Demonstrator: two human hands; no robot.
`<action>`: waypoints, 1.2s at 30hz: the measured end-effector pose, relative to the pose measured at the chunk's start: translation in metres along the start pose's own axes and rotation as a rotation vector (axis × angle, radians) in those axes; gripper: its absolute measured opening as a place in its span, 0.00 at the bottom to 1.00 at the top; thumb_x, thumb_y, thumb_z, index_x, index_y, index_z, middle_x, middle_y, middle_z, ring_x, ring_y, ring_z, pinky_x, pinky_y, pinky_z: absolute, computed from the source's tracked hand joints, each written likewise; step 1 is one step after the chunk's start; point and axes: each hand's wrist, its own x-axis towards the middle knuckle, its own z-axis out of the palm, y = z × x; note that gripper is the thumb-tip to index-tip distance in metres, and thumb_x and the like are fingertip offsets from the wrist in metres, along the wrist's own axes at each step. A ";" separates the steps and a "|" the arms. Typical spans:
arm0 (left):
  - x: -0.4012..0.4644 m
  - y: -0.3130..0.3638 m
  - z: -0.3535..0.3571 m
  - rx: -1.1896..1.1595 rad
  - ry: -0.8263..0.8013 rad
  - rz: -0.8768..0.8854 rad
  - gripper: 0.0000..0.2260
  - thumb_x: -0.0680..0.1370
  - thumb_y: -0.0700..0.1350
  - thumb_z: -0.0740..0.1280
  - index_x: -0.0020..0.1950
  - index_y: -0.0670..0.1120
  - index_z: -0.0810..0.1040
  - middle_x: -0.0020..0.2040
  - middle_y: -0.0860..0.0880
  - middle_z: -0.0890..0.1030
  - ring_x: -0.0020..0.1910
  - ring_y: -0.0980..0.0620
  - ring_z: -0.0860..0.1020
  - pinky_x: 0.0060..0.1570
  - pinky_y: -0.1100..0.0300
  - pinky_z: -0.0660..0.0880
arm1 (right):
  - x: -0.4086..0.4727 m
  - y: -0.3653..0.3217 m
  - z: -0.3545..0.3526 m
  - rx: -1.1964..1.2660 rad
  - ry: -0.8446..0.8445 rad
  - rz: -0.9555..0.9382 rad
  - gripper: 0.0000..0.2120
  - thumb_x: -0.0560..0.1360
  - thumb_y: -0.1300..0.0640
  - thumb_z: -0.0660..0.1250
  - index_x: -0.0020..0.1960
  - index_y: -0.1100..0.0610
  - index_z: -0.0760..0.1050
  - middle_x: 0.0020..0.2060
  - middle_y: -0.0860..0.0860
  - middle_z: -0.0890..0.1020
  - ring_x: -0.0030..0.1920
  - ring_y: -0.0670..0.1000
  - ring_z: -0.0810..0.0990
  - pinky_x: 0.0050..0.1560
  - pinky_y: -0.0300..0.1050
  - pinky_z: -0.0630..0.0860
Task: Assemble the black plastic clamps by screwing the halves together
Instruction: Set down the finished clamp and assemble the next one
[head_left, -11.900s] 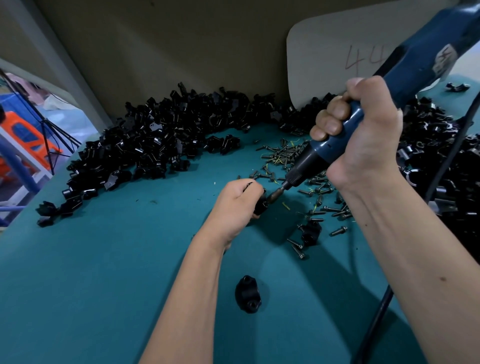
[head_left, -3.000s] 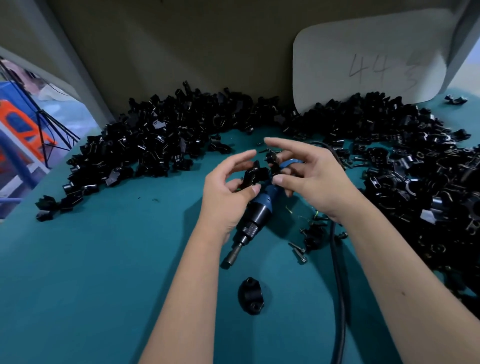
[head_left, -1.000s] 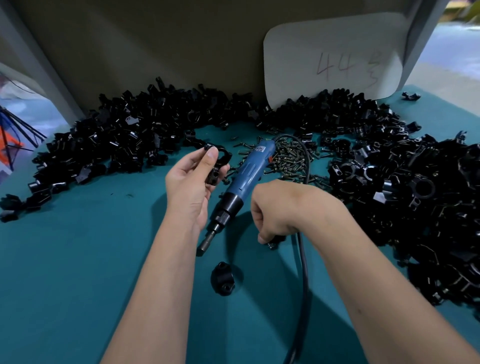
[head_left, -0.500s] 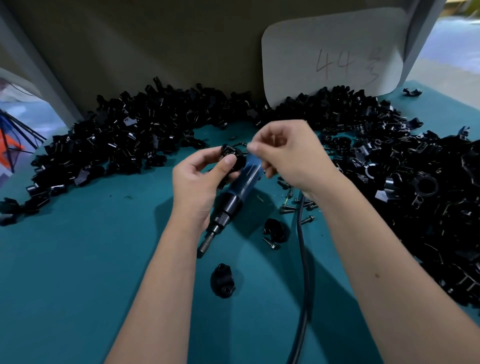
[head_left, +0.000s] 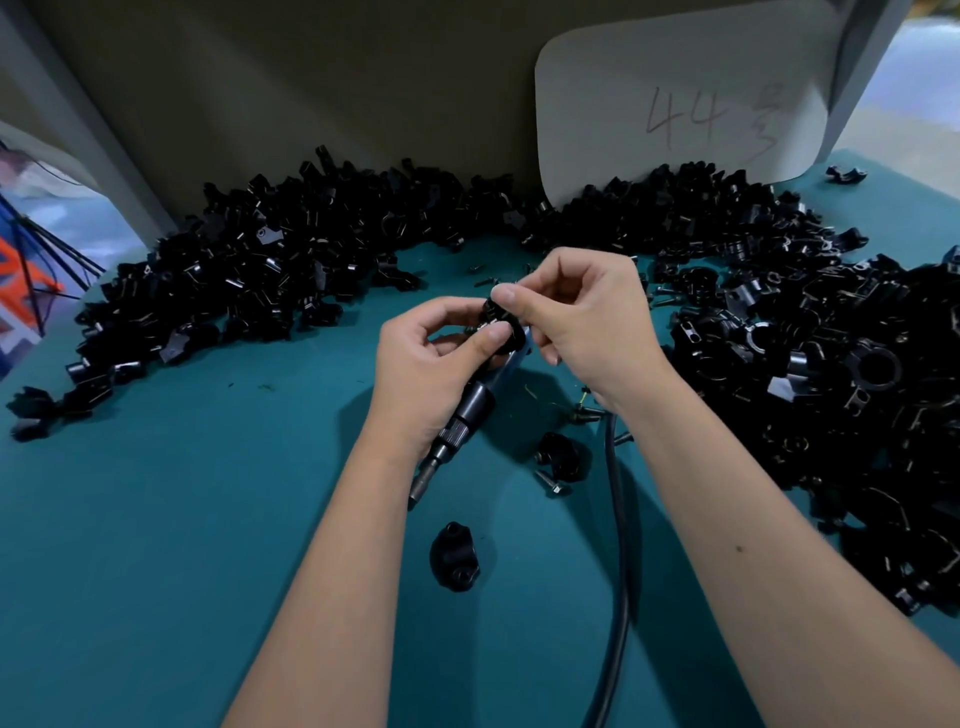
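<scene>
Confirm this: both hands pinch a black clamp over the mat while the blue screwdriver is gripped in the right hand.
Wrong on the screwdriver. The head view shows the blue screwdriver lying on the teal mat, held by neither hand. The left hand and right hand do pinch the black clamp.

White card (head_left: 680, 98) marked "44" leans on wall (head_left: 311, 78); teal tabletop (head_left: 156, 545); orange object (head_left: 21, 270) far left.

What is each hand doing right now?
Left hand: pinching the small black plastic clamp part.
Right hand: fingers pinched at the top of the same part; whether a screw is held cannot be told.
</scene>
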 end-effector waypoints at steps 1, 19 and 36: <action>0.000 -0.001 0.000 0.018 0.001 0.003 0.08 0.76 0.39 0.77 0.54 0.43 0.85 0.49 0.43 0.88 0.46 0.43 0.87 0.48 0.53 0.83 | 0.000 0.000 0.000 -0.009 -0.002 -0.014 0.13 0.73 0.56 0.80 0.37 0.59 0.79 0.25 0.54 0.78 0.21 0.53 0.70 0.22 0.40 0.66; 0.007 0.001 0.016 0.014 0.205 0.047 0.08 0.77 0.43 0.77 0.53 0.41 0.84 0.44 0.51 0.88 0.40 0.51 0.87 0.43 0.59 0.83 | 0.008 -0.017 -0.030 -0.327 -0.341 -0.043 0.17 0.83 0.62 0.66 0.67 0.47 0.82 0.46 0.47 0.81 0.39 0.54 0.77 0.35 0.43 0.77; 0.002 0.013 0.003 -0.445 0.251 -0.373 0.08 0.79 0.44 0.74 0.53 0.41 0.80 0.44 0.44 0.87 0.39 0.51 0.85 0.40 0.62 0.82 | 0.001 -0.031 -0.043 -1.023 -0.687 0.333 0.07 0.71 0.58 0.81 0.39 0.48 0.85 0.36 0.42 0.84 0.36 0.40 0.80 0.34 0.32 0.70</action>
